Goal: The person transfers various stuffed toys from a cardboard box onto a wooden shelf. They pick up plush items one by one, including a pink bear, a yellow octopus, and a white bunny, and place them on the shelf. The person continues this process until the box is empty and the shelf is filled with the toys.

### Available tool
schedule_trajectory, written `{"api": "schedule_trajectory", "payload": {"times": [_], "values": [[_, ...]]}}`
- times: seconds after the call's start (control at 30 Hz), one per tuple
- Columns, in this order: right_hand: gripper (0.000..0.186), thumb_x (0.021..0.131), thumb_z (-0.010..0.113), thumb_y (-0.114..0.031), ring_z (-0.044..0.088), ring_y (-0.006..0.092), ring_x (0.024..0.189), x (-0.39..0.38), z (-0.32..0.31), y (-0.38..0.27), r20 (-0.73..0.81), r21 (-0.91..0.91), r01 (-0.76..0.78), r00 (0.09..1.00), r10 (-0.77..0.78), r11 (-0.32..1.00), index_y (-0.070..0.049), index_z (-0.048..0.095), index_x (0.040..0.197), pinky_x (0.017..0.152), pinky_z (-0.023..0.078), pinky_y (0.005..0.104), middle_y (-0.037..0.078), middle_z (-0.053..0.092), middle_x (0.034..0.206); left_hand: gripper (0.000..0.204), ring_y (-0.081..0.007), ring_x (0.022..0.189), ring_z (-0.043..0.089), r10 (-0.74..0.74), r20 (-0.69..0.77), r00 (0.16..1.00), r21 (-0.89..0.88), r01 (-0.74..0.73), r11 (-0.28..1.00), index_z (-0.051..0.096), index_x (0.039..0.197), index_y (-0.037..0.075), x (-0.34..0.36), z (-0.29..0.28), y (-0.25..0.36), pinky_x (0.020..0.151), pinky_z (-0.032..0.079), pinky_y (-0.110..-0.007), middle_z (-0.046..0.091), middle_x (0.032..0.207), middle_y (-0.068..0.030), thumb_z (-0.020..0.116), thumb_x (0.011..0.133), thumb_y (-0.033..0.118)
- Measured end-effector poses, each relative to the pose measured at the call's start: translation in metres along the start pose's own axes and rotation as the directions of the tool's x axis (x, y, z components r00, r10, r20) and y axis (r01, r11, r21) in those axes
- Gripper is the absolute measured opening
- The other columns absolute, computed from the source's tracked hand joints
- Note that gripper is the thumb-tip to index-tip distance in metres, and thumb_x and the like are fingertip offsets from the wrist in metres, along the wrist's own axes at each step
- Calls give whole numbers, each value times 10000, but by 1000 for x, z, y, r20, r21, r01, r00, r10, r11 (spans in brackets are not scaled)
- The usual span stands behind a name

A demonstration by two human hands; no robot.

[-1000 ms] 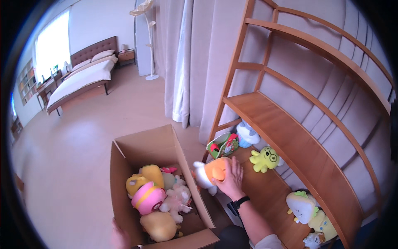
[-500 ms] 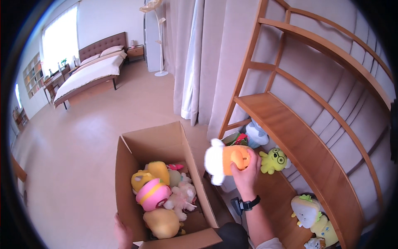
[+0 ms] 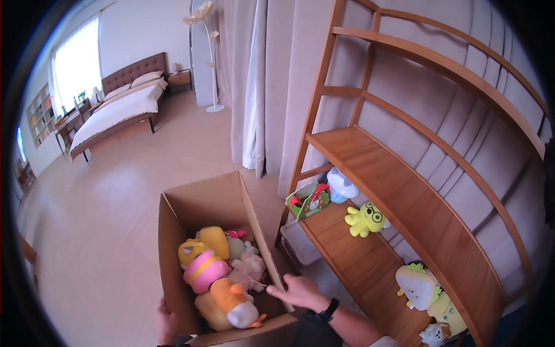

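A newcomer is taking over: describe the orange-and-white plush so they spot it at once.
Start at the open cardboard box, left of the wooden shelf unit. At its near end, beside the pink plush with a yellow band, the orange-and-white plush partly covers a tan plush. Among its neighbours, it alone pairs an orange body with a white end.

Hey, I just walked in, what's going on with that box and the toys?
A person's left hand is at the left side of an open cardboard box holding plush toys. The open right hand, holding nothing, is over the box's right rim. Toward the box's near end, an orange-and-white plush lies on a tan plush, next to a pink plush. A yellow-green plush sits on the wooden shelf.
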State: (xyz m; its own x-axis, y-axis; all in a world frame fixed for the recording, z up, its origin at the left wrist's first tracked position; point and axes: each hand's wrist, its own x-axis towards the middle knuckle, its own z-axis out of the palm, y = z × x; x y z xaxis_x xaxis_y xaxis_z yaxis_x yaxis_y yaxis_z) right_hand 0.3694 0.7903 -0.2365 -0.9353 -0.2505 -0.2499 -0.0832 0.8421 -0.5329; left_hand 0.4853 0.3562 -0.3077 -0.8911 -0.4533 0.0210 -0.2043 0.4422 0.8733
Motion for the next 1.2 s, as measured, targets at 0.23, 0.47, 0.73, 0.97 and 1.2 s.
{"api": "schedule_trajectory", "payload": {"times": [0.23,0.47,0.73,0.97,1.2], "values": [[272,962,546,-265,720,435,816,-2,12,29,-311,-155,46,946,-93,987,-47,677,865,763,566,551,225,728,825,496,-196,1060,692,-3,54,999,-228,15,974,602,1327,-49,-16,11,1,938,544,-336,730,1133,-147,510,840,-71],[284,965,547,-299,719,433,821,-31,-13,65,-335,-204,-111,941,38,973,-62,685,888,750,565,547,212,736,846,480,-258,1067,718,126,115,985,-207,-101,973,576,1362,-37,-17,62,15,920,555,-364,736,1151,-180,524,885,-12],[305,996,625,-310,682,367,805,-7,-69,107,-556,379,152,826,94,913,-13,661,939,742,530,445,212,694,871,463,-332,1072,686,73,142,987,-132,-54,990,535,1402,-37,-29,64,0,931,552,-425,704,1189,-212,501,947,41],[755,933,750,-247,463,321,1418,61,-126,317,-790,573,13,274,548,819,-21,381,1553,1171,371,453,181,464,1544,456,-230,1094,692,105,6,994,-216,-101,971,577,1341,-51,-31,74,13,948,541,-337,719,1157,-146,492,894,-66],[665,875,635,-718,589,163,970,88,-117,330,-204,953,-79,545,813,292,-246,569,1340,766,430,359,-2,653,1172,467,-246,1122,699,-16,-37,999,3,16,1000,574,1367,-30,-48,49,22,972,537,-352,726,1195,-170,524,903,-22]]}}
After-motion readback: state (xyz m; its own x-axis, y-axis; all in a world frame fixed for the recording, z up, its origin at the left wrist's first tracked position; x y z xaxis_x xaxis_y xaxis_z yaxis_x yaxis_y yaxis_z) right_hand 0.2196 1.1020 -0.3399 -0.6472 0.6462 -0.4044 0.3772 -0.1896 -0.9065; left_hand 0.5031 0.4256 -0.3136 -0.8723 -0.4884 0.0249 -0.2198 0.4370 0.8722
